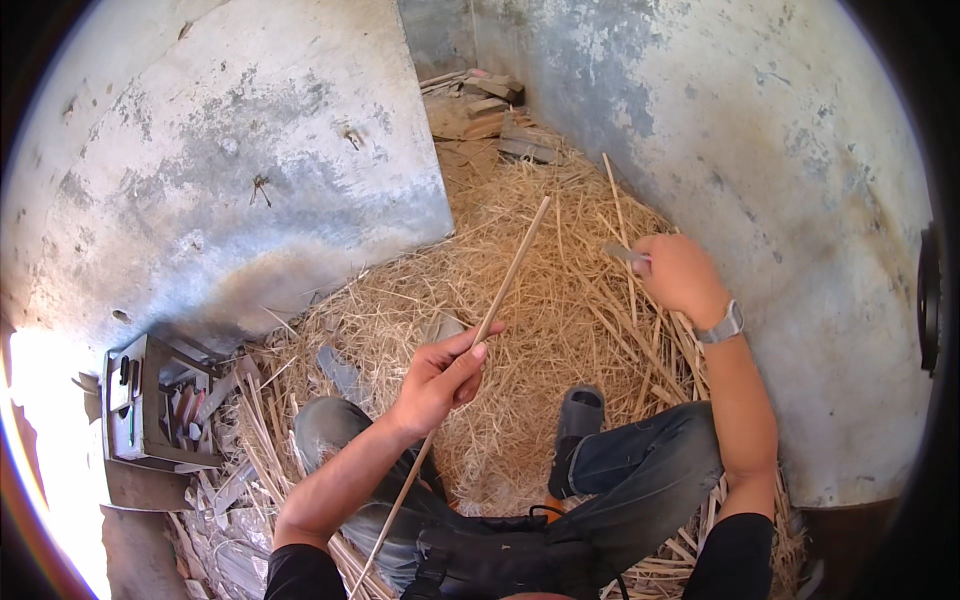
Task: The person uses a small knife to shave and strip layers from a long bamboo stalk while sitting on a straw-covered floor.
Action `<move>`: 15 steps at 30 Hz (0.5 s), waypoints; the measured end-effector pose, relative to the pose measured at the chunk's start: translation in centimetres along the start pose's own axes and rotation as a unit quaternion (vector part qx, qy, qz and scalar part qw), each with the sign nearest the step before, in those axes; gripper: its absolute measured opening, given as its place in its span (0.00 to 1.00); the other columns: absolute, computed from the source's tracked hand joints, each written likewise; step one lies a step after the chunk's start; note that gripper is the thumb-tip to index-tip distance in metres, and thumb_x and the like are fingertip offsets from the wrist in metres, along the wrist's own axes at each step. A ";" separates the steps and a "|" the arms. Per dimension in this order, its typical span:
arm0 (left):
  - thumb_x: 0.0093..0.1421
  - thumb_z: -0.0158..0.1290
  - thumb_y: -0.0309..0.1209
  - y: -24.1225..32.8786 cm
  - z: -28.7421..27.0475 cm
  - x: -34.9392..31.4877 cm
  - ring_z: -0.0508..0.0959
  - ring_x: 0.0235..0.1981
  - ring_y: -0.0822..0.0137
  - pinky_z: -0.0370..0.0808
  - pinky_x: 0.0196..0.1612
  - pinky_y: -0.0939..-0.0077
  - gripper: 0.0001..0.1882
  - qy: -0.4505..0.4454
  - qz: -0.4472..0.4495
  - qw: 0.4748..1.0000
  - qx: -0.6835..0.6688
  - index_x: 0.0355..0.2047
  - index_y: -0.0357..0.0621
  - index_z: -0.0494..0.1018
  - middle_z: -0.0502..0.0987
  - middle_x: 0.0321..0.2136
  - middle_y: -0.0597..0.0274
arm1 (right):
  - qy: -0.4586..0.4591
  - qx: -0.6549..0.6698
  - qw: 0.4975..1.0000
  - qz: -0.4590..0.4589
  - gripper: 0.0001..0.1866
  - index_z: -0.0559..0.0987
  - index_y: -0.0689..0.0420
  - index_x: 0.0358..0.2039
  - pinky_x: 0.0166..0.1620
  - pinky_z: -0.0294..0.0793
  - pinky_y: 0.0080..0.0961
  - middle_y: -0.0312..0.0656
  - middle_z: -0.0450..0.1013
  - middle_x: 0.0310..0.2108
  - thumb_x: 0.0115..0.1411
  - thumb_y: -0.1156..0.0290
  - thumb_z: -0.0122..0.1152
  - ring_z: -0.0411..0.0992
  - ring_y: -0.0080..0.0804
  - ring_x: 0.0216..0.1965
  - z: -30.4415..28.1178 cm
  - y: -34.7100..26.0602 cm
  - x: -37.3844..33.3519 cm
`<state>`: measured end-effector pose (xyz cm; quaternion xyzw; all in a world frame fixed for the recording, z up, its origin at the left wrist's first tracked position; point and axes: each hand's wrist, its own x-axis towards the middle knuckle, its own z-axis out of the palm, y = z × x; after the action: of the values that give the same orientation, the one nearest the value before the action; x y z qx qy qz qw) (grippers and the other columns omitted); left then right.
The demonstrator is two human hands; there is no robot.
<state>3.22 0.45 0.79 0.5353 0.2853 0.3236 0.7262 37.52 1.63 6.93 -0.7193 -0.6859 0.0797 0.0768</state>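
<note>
A long thin bamboo or wooden stick [513, 272] slants from the lower left up toward the middle of the view. My left hand [440, 378] is closed around it, thumb and fingers pinching it above my knee. Off to the right, near the wall, my right hand [682, 275] grips a small flat blade [622, 252], which points left, apart from the stick. The blade's handle is mostly hidden in my fist. Beneath both hands spreads a thick heap of pale shavings [500, 420].
Long strips [640, 345] lie along the right wall [780, 180]. A wall edge [425, 150] juts in at the left. Wood blocks [490, 95] are stacked at the far end. A small wooden stand [145, 445] with tools is at the left. My sandalled foot [578, 425] rests on the shavings.
</note>
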 end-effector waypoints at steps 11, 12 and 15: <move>0.73 0.44 0.32 0.1 0.0 0.1 0.60 0.17 0.82 0.58 0.21 0.84 0.21 -0.006 -0.009 1.000 0.016 0.63 0.38 0.66 0.60 0.16 0.75 | 0.105 0.208 0.972 -0.026 0.12 0.78 0.61 0.37 0.28 0.69 0.36 0.44 0.74 0.22 0.63 0.64 0.60 0.71 0.36 0.22 2.0 -0.2 1.0; 0.73 0.45 0.33 0.0 0.0 0.2 0.60 0.17 0.82 0.58 0.21 0.84 0.21 -0.007 -0.011 1.000 0.017 0.63 0.39 0.66 0.60 0.16 0.75 | 0.140 0.260 0.954 -0.041 0.14 0.78 0.61 0.37 0.26 0.67 0.31 0.40 0.72 0.21 0.63 0.61 0.61 0.68 0.30 0.20 2.1 -1.0 1.0; 0.73 0.45 0.34 -0.2 0.1 0.3 0.60 0.17 0.82 0.59 0.21 0.84 0.21 -0.009 -0.005 1.000 0.012 0.63 0.39 0.66 0.60 0.16 0.75 | 0.157 0.353 0.919 -0.075 0.18 0.77 0.61 0.37 0.24 0.63 0.24 0.34 0.71 0.20 0.61 0.57 0.65 0.65 0.20 0.19 2.8 -3.9 0.8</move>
<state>3.55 0.53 0.57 0.5454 0.2858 0.3118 0.7236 33.14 2.65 5.09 -0.5948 -0.6442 0.1967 0.4388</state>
